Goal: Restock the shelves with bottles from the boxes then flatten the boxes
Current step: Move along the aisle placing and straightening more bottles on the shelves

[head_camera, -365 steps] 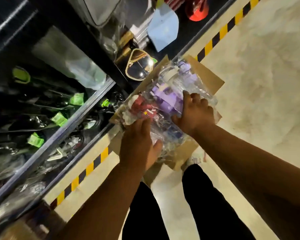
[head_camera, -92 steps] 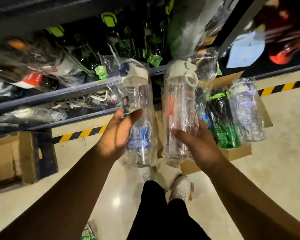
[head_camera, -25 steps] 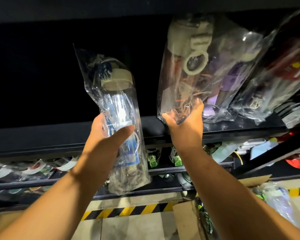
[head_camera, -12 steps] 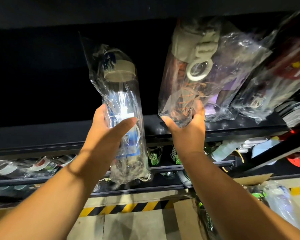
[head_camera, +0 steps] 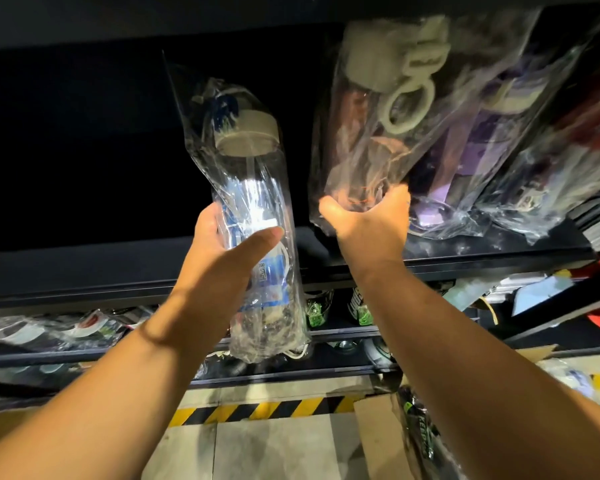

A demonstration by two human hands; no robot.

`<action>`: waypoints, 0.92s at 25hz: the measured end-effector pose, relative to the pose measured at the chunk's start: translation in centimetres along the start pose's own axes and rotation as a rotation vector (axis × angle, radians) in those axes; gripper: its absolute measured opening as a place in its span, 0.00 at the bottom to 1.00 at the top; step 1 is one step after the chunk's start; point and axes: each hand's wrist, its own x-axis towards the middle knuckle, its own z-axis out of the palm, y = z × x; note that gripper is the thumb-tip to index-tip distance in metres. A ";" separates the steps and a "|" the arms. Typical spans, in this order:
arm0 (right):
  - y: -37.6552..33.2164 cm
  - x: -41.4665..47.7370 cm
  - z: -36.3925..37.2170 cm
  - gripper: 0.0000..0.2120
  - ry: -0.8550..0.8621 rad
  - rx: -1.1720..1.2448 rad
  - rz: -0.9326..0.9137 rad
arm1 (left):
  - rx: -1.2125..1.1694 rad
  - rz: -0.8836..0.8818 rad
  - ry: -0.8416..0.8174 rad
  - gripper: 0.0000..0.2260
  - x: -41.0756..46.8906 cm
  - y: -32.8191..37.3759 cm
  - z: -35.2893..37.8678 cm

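My left hand (head_camera: 222, 251) grips a clear bottle with a blue label (head_camera: 257, 216), wrapped in a plastic bag, held upright in front of the dark upper shelf (head_camera: 499, 252). My right hand (head_camera: 368, 226) holds the base of a second bagged clear bottle with a beige loop lid (head_camera: 378, 109), tilted, its bottom at the shelf's front edge. Beside it on that shelf lie a purple bagged bottle (head_camera: 471, 140) and a red one (head_camera: 575, 147). An open cardboard box (head_camera: 378, 441) with green-labelled bottles (head_camera: 420, 438) sits on the floor at lower right.
The upper shelf's left part is dark with nothing visible in it. Lower shelves (head_camera: 326, 336) hold several bagged bottles with green tags. A yellow-black hazard stripe (head_camera: 264, 410) runs along the floor under the rack. Another box edge (head_camera: 0, 419) shows at far left.
Both hands have risen a little towards the upper shelf. The beige-lidded bottle has gone further onto the shelf, leaning against the purple one; the blue-label bottle stays in front of it.
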 end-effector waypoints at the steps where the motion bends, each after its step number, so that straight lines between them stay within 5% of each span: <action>1: -0.1 0.1 0.0 0.23 -0.027 0.017 -0.002 | -0.009 -0.014 -0.010 0.34 0.2 -0.1 -0.2; 7: 0.3 0.5 -0.5 0.24 -0.060 0.132 -0.054 | -0.037 -0.023 0.030 0.16 0.0 -0.5 -0.3; 13: 0.8 0.1 -0.7 0.26 -0.060 0.142 -0.070 | -0.031 -0.042 0.036 0.17 0.0 -1.0 -0.4; 17: 1.3 0.5 -0.3 0.24 -0.054 -0.131 -0.080 | -0.043 -0.041 0.055 0.25 0.1 -1.2 0.1; 20: 1.8 0.2 -0.1 0.29 -0.061 -0.254 -0.111 | -0.033 -0.049 0.052 0.39 0.2 -1.1 0.3; 23: 2.2 0.4 0.0 0.38 -0.084 -0.267 -0.112 | -0.016 -0.031 0.044 0.38 0.4 -0.9 0.3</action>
